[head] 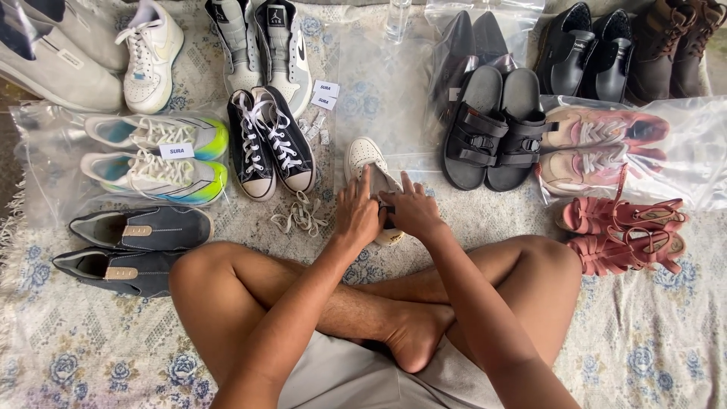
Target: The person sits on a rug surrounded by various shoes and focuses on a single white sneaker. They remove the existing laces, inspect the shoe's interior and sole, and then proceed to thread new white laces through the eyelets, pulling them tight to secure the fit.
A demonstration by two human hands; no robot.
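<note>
Both hands were on the white sneaker (369, 168) right in front of the crossed legs. The left hand (356, 216) pinned it flat, fingers closed over the top; the right hand (413, 212) pinched something at the collar, can't tell what exactly. Looked like lacing or tongue work. Loose white laces (301, 214) lay just left of the grip, black canvas sneakers (269, 144) beyond, black sandals (496, 129) off right.

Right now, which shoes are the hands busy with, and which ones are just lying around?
In hand: white sneaker, under the left hand and right hand.

Lying about: loose laces, black canvas sneakers, black sandals, pink sandals, grey slip-ons, neon runners.
</note>
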